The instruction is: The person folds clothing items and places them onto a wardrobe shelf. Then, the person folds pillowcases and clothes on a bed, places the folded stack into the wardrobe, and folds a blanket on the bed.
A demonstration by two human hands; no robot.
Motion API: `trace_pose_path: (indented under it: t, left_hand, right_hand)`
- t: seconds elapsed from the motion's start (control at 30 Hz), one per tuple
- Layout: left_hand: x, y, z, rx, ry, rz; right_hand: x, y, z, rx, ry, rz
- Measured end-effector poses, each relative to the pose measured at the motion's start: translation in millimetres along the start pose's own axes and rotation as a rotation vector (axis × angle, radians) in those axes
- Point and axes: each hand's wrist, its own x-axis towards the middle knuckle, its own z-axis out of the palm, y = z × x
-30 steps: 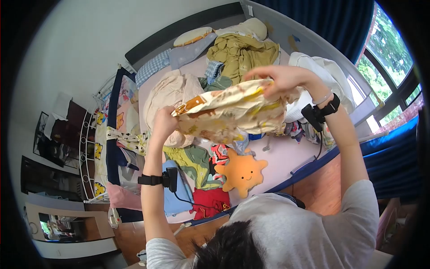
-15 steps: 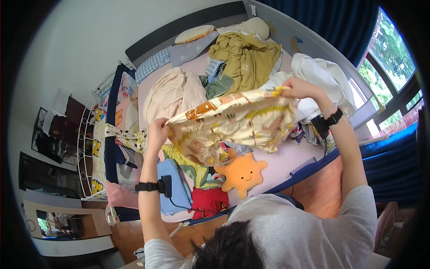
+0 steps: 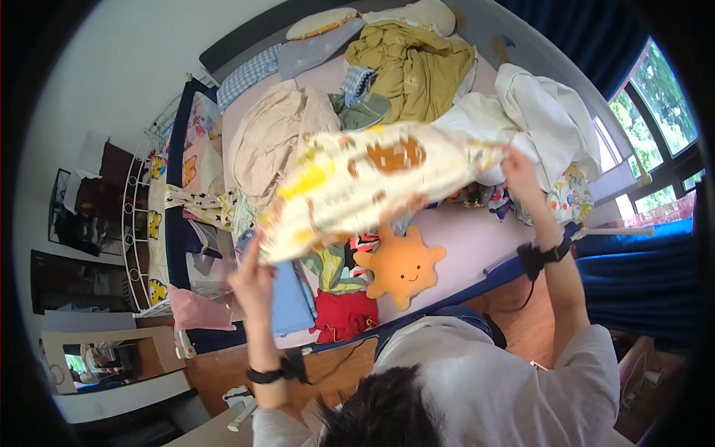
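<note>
Person: dark hair, light gray shirt, bent over near side of bed.
Wrist straps: black, one on each arm; left strap, right strap.
Left hand: closed on near-left corner of patterned cloth; fingers blurred, exact pinch can't be told.
Right hand: closed, fingertips gripping the cloth's right end; sits farther over the bed than left hand.
Patterned cloth: cream with yellow and brown print, held up above middle of bed, stretched between both hands, slanting up to the right; blurry.
Red cloth: crumpled at near edge of bed, touching blue cloth on its left.
Orange star plush: smiley side up, just right of the red cloth.
Green cloth: rumpled, left of plush, partly under the view of the patterned cloth.
Pink pillow: left of the blue cloth, by the navy bed rail.
Beige blanket: bunched, left, beyond patterned cloth.
White quilt: heaped on right, beyond right hand.
Olive quilt: piled toward far end, in the middle.
Far end: checked pillow and gray pillow by dark headboard.
Window: far right, greenery outside.
</note>
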Motion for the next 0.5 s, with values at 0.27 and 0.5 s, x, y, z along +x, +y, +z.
trace_pose_path:
  t: [0.27, 0.5]
  left_hand:
    - [-199, -156, 187, 0.116, -0.544, -0.522]
    - [-294, -267, 273, -0.467, -0.231, -1.058]
  right_hand:
    - [-77, 335, 169, 0.478, -0.320, 0.609]
    - [-94, 340, 215, 0.337, -0.321, 1.107]
